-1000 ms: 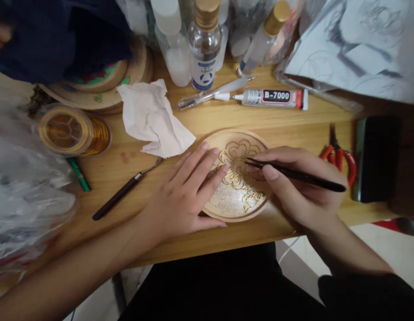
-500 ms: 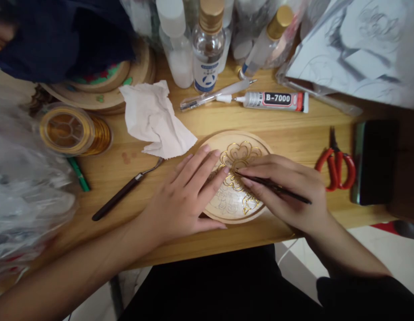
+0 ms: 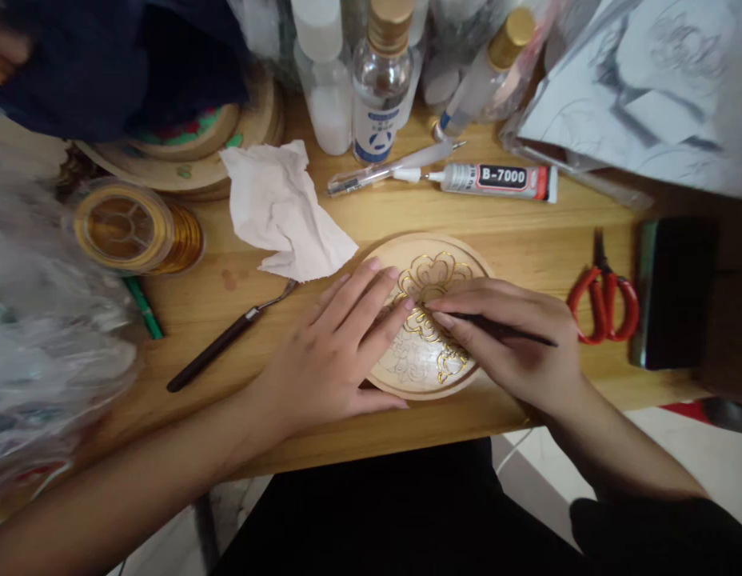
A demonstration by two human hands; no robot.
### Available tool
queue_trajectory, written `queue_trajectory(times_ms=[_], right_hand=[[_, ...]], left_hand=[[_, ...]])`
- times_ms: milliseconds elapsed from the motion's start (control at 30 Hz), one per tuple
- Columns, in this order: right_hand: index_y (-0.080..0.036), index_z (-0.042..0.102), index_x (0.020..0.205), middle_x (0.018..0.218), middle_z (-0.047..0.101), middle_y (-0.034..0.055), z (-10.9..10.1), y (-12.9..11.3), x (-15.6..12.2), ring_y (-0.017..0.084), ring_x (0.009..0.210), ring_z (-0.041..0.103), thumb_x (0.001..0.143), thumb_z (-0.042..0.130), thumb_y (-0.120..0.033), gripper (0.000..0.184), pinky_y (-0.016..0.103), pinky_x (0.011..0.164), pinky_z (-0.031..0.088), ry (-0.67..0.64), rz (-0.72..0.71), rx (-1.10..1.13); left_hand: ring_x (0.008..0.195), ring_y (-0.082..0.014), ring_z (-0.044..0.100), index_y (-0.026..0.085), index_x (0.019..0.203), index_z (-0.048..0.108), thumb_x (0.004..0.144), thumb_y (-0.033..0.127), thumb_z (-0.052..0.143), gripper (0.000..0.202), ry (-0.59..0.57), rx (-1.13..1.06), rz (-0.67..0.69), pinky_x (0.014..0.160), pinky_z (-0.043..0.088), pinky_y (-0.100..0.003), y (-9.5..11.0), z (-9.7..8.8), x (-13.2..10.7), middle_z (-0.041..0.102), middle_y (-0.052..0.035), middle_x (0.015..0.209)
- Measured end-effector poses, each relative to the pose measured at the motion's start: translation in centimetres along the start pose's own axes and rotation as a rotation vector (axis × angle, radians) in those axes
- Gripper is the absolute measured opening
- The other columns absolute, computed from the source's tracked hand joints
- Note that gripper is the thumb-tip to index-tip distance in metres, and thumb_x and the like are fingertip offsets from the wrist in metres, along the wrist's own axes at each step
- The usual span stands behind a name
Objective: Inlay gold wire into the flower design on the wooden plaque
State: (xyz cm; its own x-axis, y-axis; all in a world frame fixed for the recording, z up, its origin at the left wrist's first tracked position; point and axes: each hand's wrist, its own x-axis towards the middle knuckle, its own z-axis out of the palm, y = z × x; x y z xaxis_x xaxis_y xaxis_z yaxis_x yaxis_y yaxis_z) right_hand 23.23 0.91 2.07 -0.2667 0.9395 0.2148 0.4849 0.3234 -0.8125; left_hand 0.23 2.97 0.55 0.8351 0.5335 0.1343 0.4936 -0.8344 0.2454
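Observation:
A round wooden disc (image 3: 434,256) with a flower outlined in gold wire lies on the wooden table (image 3: 527,240). My left hand (image 3: 335,352) rests flat across the disc's left side, fingers stretched out and pressing on the design. My right hand (image 3: 508,344) is closed on a thin black tool (image 3: 515,332), whose tip meets the gold wire near the disc's centre, beside my left fingertips.
Behind the disc lie a crumpled tissue (image 3: 281,208), a B-7000 glue tube (image 3: 496,180), a pen and several bottles (image 3: 383,80). Red scissors (image 3: 604,296) and a black phone (image 3: 676,292) sit to the right. A gold wire spool (image 3: 131,228) and dark-handled spatula (image 3: 221,344) are left.
My right hand has come down and leftwards, laying the black tool flatter, with its tip now on the wire at the disc's centre. My left hand has stayed put.

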Motion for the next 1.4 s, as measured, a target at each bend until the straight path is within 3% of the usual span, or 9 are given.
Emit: queue_trajectory(times_ms=[667, 1400], right_hand=[[-0.022, 0.072, 0.099, 0.091, 0.075, 0.0014, 0.05, -0.18, 0.04, 0.012, 0.081, 0.070, 0.083, 0.070, -0.007, 0.021, 0.026, 0.073, 0.058, 0.009, 0.040, -0.026], [-0.024, 0.072, 0.100, 0.091, 0.075, -0.0009, -0.02, -0.22, 0.04, 0.012, 0.081, 0.070, 0.081, 0.070, -0.006, 0.027, 0.026, 0.073, 0.057, -0.009, 0.043, -0.038]], left_hand=[[0.143, -0.0415, 0.036, 0.003, 0.141, 0.049, 0.084, 0.073, 0.056, 0.090, 0.037, -0.047, 0.003, 0.113, 0.037, -0.056, -0.11, 0.42, -0.25, 0.044, -0.0262, 0.149], [0.146, -0.0386, 0.033, 0.005, 0.142, 0.048, 0.082, 0.072, 0.060, 0.091, -0.007, -0.045, -0.026, 0.116, 0.036, -0.052, 0.06, 0.20, -0.19, 0.042, -0.0238, 0.152]])
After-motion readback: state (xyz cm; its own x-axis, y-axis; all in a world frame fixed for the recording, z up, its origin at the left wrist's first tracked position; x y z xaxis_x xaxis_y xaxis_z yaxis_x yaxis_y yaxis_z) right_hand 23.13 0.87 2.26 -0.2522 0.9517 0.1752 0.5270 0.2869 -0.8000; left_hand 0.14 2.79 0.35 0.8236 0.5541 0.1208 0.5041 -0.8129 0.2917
